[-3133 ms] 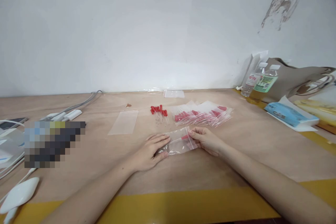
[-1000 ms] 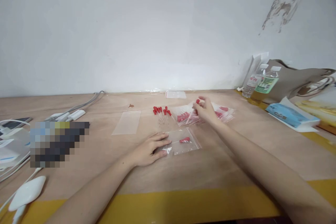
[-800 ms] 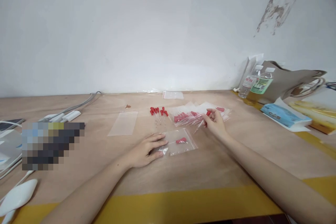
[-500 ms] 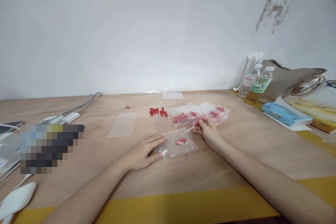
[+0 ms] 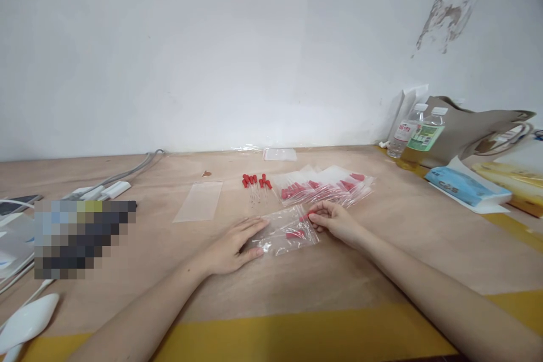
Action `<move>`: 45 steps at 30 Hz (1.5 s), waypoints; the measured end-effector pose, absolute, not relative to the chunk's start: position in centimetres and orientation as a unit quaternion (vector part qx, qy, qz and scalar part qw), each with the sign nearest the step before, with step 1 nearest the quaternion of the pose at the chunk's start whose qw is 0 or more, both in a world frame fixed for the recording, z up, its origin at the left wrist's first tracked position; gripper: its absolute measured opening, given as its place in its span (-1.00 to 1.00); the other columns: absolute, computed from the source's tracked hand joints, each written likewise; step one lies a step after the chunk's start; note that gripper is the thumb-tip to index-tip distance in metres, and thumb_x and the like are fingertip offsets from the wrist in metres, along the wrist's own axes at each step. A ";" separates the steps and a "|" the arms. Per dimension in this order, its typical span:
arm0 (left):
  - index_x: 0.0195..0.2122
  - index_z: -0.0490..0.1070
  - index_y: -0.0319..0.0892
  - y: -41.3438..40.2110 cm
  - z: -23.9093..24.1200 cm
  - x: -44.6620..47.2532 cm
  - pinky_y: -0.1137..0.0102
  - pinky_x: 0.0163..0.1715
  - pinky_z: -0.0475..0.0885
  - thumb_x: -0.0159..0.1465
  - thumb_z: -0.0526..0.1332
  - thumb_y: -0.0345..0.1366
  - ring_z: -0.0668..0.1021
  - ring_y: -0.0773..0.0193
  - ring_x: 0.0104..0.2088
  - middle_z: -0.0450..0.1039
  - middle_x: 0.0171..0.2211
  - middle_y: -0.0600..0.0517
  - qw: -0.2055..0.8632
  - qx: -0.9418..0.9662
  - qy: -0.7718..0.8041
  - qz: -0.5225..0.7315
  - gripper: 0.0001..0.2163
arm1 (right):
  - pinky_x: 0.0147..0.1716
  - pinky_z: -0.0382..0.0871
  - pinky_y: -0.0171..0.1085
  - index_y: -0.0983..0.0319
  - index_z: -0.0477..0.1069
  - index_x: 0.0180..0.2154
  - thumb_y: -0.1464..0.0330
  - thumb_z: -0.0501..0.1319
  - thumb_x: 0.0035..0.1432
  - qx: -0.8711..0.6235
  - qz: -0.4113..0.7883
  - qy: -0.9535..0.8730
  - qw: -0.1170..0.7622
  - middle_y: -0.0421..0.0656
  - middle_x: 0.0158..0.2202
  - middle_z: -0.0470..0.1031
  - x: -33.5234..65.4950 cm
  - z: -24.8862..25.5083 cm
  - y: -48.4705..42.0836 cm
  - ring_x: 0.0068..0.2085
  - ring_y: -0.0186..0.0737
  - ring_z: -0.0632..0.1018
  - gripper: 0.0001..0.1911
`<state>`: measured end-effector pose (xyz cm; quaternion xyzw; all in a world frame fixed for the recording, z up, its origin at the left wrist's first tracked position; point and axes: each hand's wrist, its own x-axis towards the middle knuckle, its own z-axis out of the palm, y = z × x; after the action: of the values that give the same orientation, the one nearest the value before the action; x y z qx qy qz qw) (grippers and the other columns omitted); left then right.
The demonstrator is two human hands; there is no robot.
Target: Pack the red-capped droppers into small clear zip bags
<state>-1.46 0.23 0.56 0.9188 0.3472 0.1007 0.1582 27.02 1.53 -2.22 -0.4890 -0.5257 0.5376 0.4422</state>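
Note:
My left hand (image 5: 235, 243) lies flat with thumb and fingers apart, its fingertips resting on the left end of a clear zip bag (image 5: 278, 244). Inside that bag is a dropper with a red bulb (image 5: 294, 234). My right hand (image 5: 333, 220) pinches another dropper (image 5: 310, 215) by its red bulb at the bag's right end. The bulb is partly hidden by my fingers, and its glass tube is hard to make out against the plastic. Beyond the bag, several loose droppers (image 5: 255, 181) lie side by side. A pile of bagged droppers (image 5: 316, 185) lies just behind my right hand.
A flat clear bag (image 5: 198, 202) lies left of the loose droppers, and another bag (image 5: 280, 154) near the wall. At right are two bottles (image 5: 427, 133), a blue tissue pack (image 5: 462, 184) and a grey bag (image 5: 470, 130). Cables (image 5: 139, 166) run along the left side.
My right hand has moved left and slightly down, carrying the dropper from the front of the pile to the bag's right end. My left hand has stayed on the bag.

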 end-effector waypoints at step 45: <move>0.06 0.22 -0.10 0.6 -0.1 -0.9 0.23 0.10 0.13 0.27 0.05 -0.15 0.20 0.18 0.14 0.16 0.13 -0.05 0.183 0.919 0.310 0.162 -0.65 | -0.60 0.24 -0.35 0.41 0.38 -0.56 0.59 0.19 -0.26 -0.714 0.254 -0.649 0.067 -0.19 -0.80 0.23 15.2 2.7 13.9 -0.59 -0.23 0.41 -0.93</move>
<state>-0.90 0.62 -0.12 0.9187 0.3104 0.1617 0.1830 15.15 13.94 2.74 -0.7139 -0.6492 0.2540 0.0668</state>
